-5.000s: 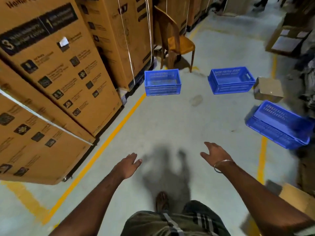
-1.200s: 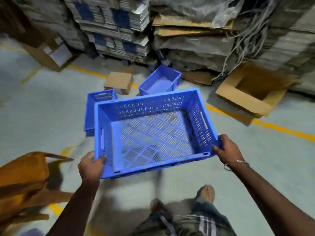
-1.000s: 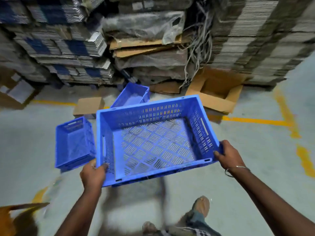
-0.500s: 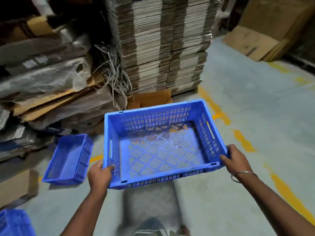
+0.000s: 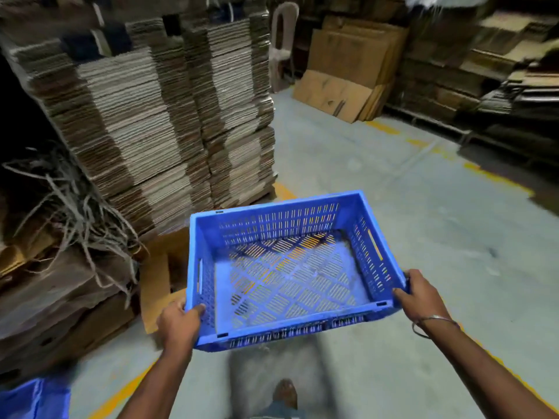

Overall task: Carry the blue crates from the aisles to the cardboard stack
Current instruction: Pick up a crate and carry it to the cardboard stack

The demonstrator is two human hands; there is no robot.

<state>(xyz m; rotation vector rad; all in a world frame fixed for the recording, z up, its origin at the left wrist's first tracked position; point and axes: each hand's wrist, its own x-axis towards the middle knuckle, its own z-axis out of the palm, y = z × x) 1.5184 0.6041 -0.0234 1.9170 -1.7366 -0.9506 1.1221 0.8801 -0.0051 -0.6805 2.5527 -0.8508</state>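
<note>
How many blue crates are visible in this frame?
2. One blue crate is held off the floor between the left hand and right hand. A second crate is cut off at the bottom-left corner. Others may lie out of view.

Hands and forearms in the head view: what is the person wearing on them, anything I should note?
Both forearms are bare, no sleeves in view and no gloves on either the left hand or the right hand. The only item worn is a thin silver-coloured metal bangle loose around the right wrist. The left wrist carries nothing.
</note>
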